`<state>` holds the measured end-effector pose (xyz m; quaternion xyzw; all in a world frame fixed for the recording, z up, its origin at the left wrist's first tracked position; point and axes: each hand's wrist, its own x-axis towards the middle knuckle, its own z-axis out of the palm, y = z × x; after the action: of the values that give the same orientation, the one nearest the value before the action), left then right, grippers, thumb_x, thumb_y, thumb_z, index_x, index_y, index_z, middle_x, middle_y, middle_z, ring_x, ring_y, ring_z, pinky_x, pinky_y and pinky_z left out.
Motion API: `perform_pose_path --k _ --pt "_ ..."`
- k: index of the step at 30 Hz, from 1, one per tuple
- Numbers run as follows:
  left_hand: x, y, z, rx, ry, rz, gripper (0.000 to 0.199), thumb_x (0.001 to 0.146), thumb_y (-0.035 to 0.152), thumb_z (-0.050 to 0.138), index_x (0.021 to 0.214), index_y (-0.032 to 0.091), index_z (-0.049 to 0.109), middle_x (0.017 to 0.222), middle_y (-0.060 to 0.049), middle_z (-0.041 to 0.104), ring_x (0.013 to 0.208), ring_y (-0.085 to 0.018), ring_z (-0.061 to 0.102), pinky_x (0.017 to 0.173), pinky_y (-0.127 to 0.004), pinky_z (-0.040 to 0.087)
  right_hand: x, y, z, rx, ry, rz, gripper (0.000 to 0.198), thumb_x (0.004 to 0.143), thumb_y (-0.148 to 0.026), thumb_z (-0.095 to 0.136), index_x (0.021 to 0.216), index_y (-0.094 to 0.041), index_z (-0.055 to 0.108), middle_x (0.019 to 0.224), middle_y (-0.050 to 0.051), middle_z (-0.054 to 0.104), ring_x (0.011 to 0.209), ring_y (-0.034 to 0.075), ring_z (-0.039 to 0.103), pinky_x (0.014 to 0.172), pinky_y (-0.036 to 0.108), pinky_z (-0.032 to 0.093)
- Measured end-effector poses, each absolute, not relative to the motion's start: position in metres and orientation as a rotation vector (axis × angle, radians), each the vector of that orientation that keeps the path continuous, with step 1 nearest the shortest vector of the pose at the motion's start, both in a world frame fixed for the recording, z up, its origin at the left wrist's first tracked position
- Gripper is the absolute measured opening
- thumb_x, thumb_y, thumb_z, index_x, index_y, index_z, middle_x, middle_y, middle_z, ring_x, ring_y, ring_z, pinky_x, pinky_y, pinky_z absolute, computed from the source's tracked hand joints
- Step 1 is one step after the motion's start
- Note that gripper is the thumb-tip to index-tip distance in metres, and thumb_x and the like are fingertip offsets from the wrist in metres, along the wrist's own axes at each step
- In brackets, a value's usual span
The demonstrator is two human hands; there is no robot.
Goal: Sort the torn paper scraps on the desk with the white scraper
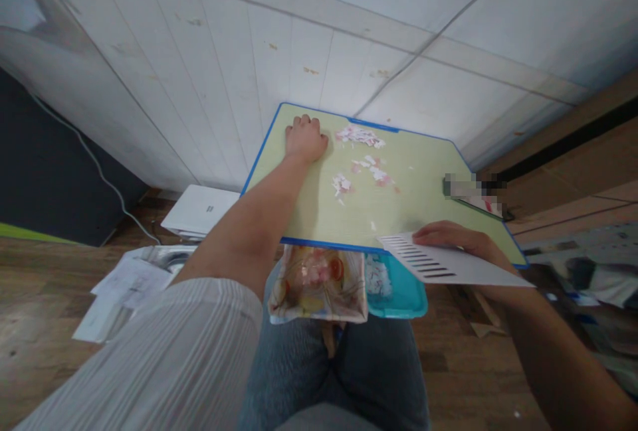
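Nearest me, the white ribbed fabric sleeve (189, 338) covers part of my left arm.

The white panelled wall (224, 52) stands behind the pale yellow-green board with blue edging (419, 185). The board's supports are hidden. I judge that uneven weight near its far left corner could tip it and spill its loose load; a draught or brushing wrist could also scatter the light pieces.

Two containers sit below the board's near edge. The beige, square, patterned container (351, 315) shows pink and orange-red patches; I cannot tell contents from print. The turquoise plastic tray (411, 310), just beside it, holds white shreds (377, 278) with dark flecks.

The stiff white card with a row of dark bars (463, 268) slants above the board's near right edge, in my right hand (446, 233). The fingers there are pressed together over its far edge; the thumb is hidden.

My left hand (305, 139) rests on the board, fingers curled; I cannot tell whether they pinch anything.

Smallest, white-and-pink paper-like scraps (361, 135) lie in three loose clusters right of it.
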<state>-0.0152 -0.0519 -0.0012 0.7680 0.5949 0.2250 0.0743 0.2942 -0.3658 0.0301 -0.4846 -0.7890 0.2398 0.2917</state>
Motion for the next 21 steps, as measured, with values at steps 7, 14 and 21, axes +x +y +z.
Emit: perform_pose_path --k 7,14,21 --pt "-0.016 -0.052 0.001 2.287 1.771 0.677 0.055 0.102 0.031 0.05 0.15 0.013 0.068 0.163 -0.025 0.062 0.157 -0.042 0.048 0.13 -0.061 0.041 0.29 -0.388 0.043 -1.255 -2.102 0.693 0.053 0.098 -0.077 0.075 0.124 -0.035 0.092 0.121 0.012 0.088 0.108 0.032 0.085 0.092 0.038 0.069" --pt "-0.018 -0.046 -0.002 2.222 1.741 0.74 0.055 0.098 0.031 0.052 0.147 0.015 0.071 0.16 -0.025 0.062 0.158 -0.043 0.048 0.132 -0.062 0.039 0.265 -0.347 0.028 -1.487 -1.828 0.59 0.031 0.098 -0.058 0.086 0.109 -0.03 0.094 0.12 0.012 0.089 0.112 0.033 0.085 0.102 0.045 0.068" --pt "-0.018 -0.045 -0.003 2.228 1.757 0.735 0.055 0.098 0.031 0.052 0.147 0.016 0.072 0.159 -0.023 0.065 0.155 -0.041 0.051 0.13 -0.058 0.041 0.284 -0.36 0.028 -1.346 -1.941 0.763 0.052 0.086 -0.073 0.091 0.114 -0.03 0.094 0.126 0.016 0.088 0.116 0.037 0.085 0.103 0.046 0.069"
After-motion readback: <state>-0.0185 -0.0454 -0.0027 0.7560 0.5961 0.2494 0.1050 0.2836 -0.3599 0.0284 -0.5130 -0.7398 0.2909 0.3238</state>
